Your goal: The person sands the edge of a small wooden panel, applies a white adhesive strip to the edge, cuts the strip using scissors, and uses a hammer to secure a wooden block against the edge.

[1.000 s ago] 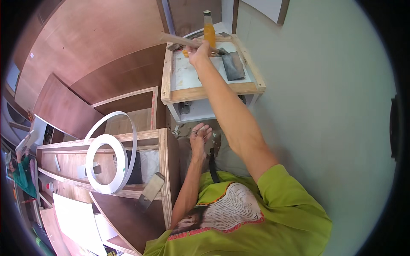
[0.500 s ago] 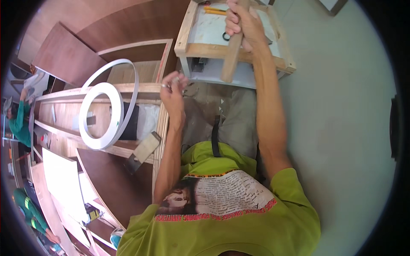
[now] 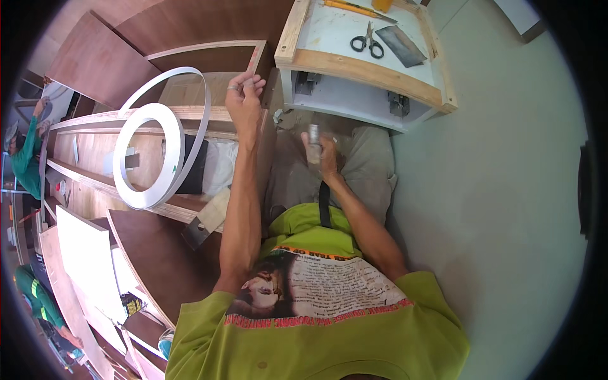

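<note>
My left hand (image 3: 244,98) is at the corner of the long wooden cabinet frame (image 3: 218,114), its thumb and fingers drawn together. Whatever they may pinch is too small to make out. Low over my lap, my right hand (image 3: 328,158) is closed round a wooden stick (image 3: 313,144), now seen nearly end-on with a pale grey tip. On the frame left of my left forearm lies a flat metal blade with a pale wooden handle (image 3: 214,212). A large roll of white edge banding (image 3: 130,193) stands on the frame, with a loose loop rising from it.
Ahead, a small white cabinet with a wooden rim (image 3: 354,71) bears scissors (image 3: 367,43), a grey sheet (image 3: 402,47) and a yellow cutter (image 3: 351,7). Brown panels (image 3: 95,63) lean at the left. Two people in green (image 3: 28,164) work at far left.
My right hand has come down from above the white cabinet to my lap with the wooden stick, uncovering the scissors and sheet. My left hand has moved forward and slightly left.
</note>
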Demonstrator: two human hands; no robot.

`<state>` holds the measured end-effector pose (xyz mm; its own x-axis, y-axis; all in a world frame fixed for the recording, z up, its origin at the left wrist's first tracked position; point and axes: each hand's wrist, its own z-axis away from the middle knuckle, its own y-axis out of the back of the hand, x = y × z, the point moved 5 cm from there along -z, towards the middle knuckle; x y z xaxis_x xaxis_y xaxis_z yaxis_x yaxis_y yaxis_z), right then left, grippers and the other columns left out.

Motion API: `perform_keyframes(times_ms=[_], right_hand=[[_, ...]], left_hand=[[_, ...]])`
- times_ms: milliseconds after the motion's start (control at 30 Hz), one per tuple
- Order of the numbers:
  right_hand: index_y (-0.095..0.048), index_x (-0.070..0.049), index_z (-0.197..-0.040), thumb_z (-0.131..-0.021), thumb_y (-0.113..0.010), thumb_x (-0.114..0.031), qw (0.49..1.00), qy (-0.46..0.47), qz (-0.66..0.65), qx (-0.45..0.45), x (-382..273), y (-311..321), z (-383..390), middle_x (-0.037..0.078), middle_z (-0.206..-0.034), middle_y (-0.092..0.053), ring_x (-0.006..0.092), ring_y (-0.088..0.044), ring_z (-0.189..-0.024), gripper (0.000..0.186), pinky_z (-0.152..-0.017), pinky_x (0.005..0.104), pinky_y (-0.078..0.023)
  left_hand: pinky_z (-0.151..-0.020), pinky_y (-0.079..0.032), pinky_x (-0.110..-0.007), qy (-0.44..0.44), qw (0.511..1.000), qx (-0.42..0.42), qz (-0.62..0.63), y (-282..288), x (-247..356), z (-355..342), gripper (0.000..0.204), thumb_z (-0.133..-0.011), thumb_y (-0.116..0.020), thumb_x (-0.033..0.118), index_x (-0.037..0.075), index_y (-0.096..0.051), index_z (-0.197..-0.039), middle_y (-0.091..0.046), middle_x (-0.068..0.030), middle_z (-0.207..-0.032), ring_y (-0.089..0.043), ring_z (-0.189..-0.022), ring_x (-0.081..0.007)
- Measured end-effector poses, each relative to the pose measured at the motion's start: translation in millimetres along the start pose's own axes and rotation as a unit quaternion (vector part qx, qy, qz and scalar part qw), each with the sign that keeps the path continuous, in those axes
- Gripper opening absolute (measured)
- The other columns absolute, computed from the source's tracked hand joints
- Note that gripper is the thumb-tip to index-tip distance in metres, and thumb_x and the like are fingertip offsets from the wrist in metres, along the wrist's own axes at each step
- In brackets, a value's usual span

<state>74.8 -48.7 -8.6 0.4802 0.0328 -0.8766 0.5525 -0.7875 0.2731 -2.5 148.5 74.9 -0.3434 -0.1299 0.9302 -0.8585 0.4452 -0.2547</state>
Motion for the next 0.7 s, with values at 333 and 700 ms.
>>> perform_keyframes(times_ms=[333, 700], right_hand=[[-0.068, -0.015, -0.105, -0.068, -0.059, -0.014, 0.979, -0.094, 0.152, -0.100, 76, -33, 7, 0.019, -0.094, -0.065, 0.0392, -0.061, -0.088, 0.038, -0.077, 0.0420, -0.048], [-0.069, -0.017, -0.100, -0.068, -0.058, -0.014, 0.974, -0.084, 0.194, -0.084, 90, -39, 0, 0.013, -0.093, -0.066, 0.0351, -0.061, -0.088, 0.034, -0.079, 0.0424, -0.048]], left_hand=[[-0.074, -0.050, -0.025, -0.007, 0.995, -0.005, -0.101, -8, -7, -1, 0.018, -0.094, -0.048, 0.007, -0.004, -0.057, -0.105, -0.062, -0.0107, -0.091, -0.061, -0.081, -0.0137], [-0.072, -0.050, -0.025, -0.007, 0.993, 0.007, -0.121, -10, -2, 0, 0.018, -0.093, -0.048, 0.007, -0.004, -0.058, -0.103, -0.064, -0.0107, -0.088, -0.062, -0.078, -0.0131]])
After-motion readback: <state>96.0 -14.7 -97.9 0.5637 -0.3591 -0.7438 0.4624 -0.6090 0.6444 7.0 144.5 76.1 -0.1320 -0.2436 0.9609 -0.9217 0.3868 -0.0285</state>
